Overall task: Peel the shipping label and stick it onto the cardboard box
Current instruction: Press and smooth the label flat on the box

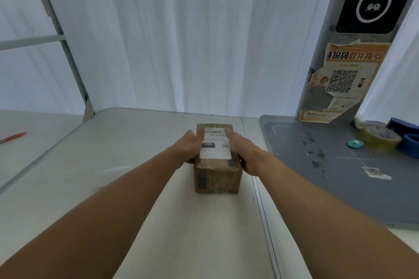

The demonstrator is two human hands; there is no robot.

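Nearest the viewer, two bare forearms reach forward over the white table and converge on the cardboard box, which stands on the tabletop near the seam with the grey mat to its right. The shipping label already lies flat on the box's top face, barcode end away from the viewer and blank end toward the near edge. The left hand rests against the box's left upper edge and the right hand against its right upper edge; both are spread open, fingers extended rather than curled shut, with fingertips laid on the far corners of the label. Neither hand pinches anything; they press and steady. The step in hand appears to be smoothing the label down, so the task looks almost done. Risks from here: uneven pressure could trap an air bubble or crease under the paper; the near blank edge, which no finger covers, may stay unbonded and lift; a sideways stroke could slide the small box across the smooth table; and the old tape on the box top may weaken adhesion. Farther right on the mat lie tape rolls, and behind stands a pillar bearing a worn orange poster.
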